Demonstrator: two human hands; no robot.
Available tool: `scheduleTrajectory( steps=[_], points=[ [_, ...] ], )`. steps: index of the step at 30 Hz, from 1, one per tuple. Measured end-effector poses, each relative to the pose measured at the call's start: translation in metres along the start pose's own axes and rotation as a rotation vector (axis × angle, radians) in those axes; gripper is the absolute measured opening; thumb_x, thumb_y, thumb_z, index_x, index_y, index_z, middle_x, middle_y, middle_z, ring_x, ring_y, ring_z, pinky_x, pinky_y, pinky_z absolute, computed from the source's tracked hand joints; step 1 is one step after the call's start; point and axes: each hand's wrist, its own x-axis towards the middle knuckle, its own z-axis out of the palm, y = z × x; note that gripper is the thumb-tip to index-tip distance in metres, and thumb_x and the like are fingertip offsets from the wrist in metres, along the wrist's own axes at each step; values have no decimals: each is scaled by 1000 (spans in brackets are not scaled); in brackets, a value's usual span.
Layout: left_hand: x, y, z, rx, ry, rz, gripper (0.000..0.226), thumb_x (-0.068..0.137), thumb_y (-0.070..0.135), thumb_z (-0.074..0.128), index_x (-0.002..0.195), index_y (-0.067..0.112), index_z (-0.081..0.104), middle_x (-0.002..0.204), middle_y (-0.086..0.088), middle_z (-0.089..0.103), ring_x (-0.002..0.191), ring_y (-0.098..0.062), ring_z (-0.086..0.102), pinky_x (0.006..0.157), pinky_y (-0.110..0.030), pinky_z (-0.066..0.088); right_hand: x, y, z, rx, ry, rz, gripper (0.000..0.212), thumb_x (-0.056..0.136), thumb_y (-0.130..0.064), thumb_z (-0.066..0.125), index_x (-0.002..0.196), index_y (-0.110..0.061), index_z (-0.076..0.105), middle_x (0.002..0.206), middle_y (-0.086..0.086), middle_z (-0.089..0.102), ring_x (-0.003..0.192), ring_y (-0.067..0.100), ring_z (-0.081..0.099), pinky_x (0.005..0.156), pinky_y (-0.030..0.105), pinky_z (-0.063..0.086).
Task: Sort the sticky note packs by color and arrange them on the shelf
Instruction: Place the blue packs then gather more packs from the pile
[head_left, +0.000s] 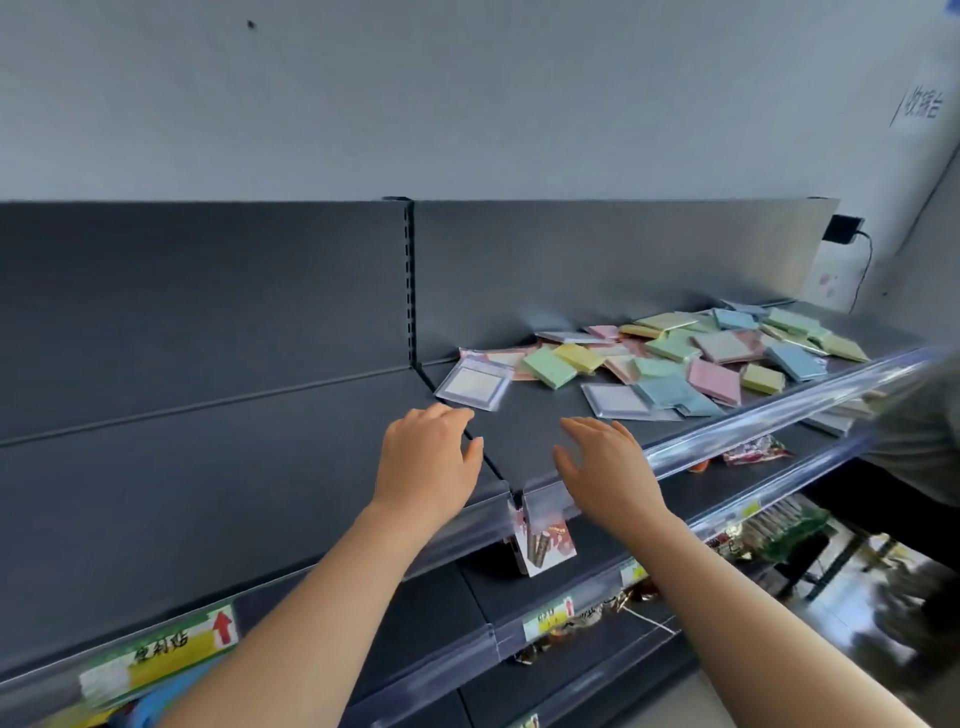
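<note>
Here left grip (426, 462) and right grip (605, 467) hover spread, empty; sticky note packs (670, 348) lie heaped beyond.

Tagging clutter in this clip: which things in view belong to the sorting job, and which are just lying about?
Job: sticky note packs, top shelf, left hand, right hand (both open, holding nothing).
Lying about: red packet lower down, hanging card under the shelf edge, yellow price label.
</note>
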Motion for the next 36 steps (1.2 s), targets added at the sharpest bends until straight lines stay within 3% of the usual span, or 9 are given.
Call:
scheduleTrajectory(
  steps=[5,10,15,19,24,28,32,34,36],
  points=[
    [49,26,33,2,-33,38,39,97,35,48,134,22,56,125,3,61,113,-21,54,94,-32,39,31,49,-1,-11,-6,83,35,98,-25,45,126,-8,57,131,3,58,121,22,50,105,28,27],
    [93,45,63,-26,-79,64,40,98,35,48,134,21,55,128,3,60,116,-21,53,99,-34,40,64,89,-5,25,4,168,40,100,-27,43,137,-14,51,142,3,51,130,22,45,114,33,23],
    [128,72,96,10,-162,90,37,98,36,46,128,18,59,126,-1,60,115,-23,52,96,-35,42,88,133,-4,26,-23,211,38,100,-24,42,136,-15,52,139,5,53,126,23,47,110,33,28],
    [146,93,119,6,-283,76,44,99,40,45,137,18,49,139,-1,51,127,-23,44,104,-39,40,107,163,-1,22,-96,157,36,101,-25,42,134,-17,55,140,4,52,128,24,46,108,33,29],
    [163,113,151,37,-402,87,52,102,44,36,148,21,33,154,3,34,140,-21,29,110,-38,29,130,190,9,32,-185,35,34,101,-31,39,109,-11,66,117,6,60,111,26,55,92,33,39],
    [166,121,162,136,-411,64,51,103,46,30,150,26,30,159,6,23,145,-20,21,113,-38,22,142,207,13,40,-190,-44,33,100,-30,41,116,-14,65,127,7,58,117,25,53,96,32,39],
    [163,123,161,124,-407,3,41,102,43,33,136,25,46,152,8,34,140,-20,30,107,-39,27,147,225,12,150,-130,-22,36,100,-27,44,130,-14,58,146,6,46,129,24,46,107,34,36],
    [165,126,161,97,-388,-26,33,100,38,38,123,20,53,138,4,46,132,-23,39,101,-38,33,152,238,11,173,-111,40,34,99,-24,44,127,-10,59,141,8,49,123,24,50,102,35,41],
    [169,132,162,55,-340,-57,39,98,34,43,131,17,53,140,0,47,130,-25,42,104,-37,36,156,250,9,180,-130,69,30,98,-20,46,118,-5,61,128,10,57,111,26,55,91,35,45]
  ],
)
